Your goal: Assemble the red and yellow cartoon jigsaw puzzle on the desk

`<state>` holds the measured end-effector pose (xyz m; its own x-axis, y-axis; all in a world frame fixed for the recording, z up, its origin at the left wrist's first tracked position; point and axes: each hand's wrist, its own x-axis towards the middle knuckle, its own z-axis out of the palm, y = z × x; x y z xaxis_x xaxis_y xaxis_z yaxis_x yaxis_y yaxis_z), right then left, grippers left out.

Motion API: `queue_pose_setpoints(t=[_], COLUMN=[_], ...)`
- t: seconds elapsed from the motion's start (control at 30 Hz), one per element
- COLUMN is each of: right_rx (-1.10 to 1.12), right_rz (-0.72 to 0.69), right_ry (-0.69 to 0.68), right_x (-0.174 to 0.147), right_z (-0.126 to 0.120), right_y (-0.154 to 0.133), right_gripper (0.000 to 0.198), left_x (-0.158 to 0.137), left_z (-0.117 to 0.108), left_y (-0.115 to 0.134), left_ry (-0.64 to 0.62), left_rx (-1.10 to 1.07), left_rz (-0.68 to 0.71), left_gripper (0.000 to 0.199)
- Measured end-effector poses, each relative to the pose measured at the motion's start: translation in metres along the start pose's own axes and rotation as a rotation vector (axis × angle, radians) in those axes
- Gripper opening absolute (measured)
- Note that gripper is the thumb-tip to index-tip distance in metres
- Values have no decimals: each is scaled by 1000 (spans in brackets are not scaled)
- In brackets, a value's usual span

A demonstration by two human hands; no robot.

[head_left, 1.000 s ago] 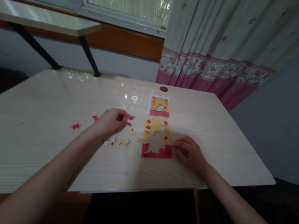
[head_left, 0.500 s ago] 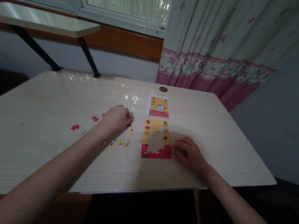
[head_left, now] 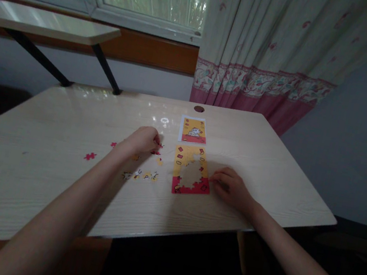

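"The left hand had just slid a bit farther up the desk, hadn't it?"

"Yes, and its fingers were bent close together by some small red pieces. I couldn't tell if they pinched one or only touched it."

"What lay nearer the person?"

"A row of white and yellow pieces. One yellow piece lay just past the row's right end."

"And the puzzle?"

"It lay flat on the desk, right of those pieces, with a big hole in its middle. The hole looked the same, so I think the filling-in had not moved on. Only the hand had. A picture card lay just past its far edge."

"What about the right hand?"

"It had stayed at the puzzle's right edge, fingers curled. I couldn't tell if they squeezed it."
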<state>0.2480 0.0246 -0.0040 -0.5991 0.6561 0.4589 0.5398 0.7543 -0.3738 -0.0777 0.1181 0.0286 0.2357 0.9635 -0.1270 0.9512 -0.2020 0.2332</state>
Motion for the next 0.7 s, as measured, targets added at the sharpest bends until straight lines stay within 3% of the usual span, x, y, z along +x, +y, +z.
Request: queue_pose_setpoints(t=[0.4, 0.57, 0.7], right_rx=[10, 45, 80], right_rz=[-19, 5, 71], right_ry=[13, 16, 18], right_x=[2, 0, 11], right_z=[-1, -2, -8], right_y=[-2, -3, -1], right_gripper=[17, 17, 17], left_x=[-10, -16, -24], left_z=[-6, -2, -1], left_y=[8, 13, 35], left_ry=[14, 17, -2], left_rx=[-92, -528, -964], left_rz=[0, -25, -23], left_gripper=[13, 16, 29])
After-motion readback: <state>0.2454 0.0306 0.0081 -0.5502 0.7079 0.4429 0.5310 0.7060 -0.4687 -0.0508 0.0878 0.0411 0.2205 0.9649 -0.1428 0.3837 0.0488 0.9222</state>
